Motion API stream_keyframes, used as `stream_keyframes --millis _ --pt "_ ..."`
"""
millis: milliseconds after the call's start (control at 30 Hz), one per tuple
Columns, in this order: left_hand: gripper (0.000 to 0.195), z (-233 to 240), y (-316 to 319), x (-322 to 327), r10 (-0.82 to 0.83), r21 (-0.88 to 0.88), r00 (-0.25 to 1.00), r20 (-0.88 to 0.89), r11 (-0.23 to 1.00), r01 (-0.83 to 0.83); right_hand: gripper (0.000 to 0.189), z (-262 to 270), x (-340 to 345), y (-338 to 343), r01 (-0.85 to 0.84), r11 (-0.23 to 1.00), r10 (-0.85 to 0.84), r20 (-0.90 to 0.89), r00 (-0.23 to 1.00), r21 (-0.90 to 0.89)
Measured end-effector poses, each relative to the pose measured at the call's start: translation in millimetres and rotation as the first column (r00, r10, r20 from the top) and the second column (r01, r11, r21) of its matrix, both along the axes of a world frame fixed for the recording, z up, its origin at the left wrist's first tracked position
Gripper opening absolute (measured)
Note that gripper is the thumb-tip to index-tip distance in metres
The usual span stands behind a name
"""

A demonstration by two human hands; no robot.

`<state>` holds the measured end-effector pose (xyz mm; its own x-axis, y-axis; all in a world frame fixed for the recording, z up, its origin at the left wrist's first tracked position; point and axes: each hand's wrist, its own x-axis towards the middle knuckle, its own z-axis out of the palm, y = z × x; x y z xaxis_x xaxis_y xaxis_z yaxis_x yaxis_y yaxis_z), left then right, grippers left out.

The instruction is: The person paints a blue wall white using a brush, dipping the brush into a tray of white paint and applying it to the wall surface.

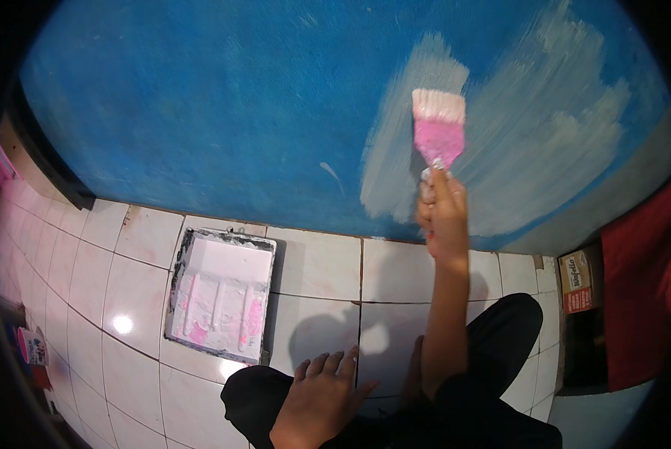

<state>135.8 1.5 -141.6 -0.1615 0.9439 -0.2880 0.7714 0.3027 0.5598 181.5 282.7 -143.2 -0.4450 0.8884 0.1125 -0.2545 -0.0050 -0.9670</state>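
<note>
My right hand grips a flat paintbrush by its handle, with white paint smeared on the fingers. The brush has a pink body and bristles loaded with pale paint, and it points up in front of the blue wall. Whitish strokes cover the wall behind and to the right of it. Whether the bristles touch the wall I cannot tell. My left hand rests palm down on my dark-clothed knee, fingers spread, holding nothing. A paint tray with pale paint and pink patches lies on the floor, beyond my left knee.
White floor tiles meet the wall's lower edge. At the right are a cardboard box and a red cloth. A dark frame edge stands at the left, and a small tub sits at the far left.
</note>
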Motion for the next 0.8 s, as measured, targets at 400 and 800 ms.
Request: stream_keyframes --millis 400,800 --pt "0.054 -0.1 -11.5 -2.8 -0.014 0.025 0.998 0.062 1.000 0.012 0.029 -246.2 18.6 -25.8 0.013 0.739 0.101 0.130 0.986 -0.674" --pt "0.051 -8.4 -14.3 -14.2 -0.030 0.068 0.996 0.079 0.997 0.025 0.027 -1.5 -2.2 -6.7 -0.054 0.983 0.054 -0.006 0.999 -0.178"
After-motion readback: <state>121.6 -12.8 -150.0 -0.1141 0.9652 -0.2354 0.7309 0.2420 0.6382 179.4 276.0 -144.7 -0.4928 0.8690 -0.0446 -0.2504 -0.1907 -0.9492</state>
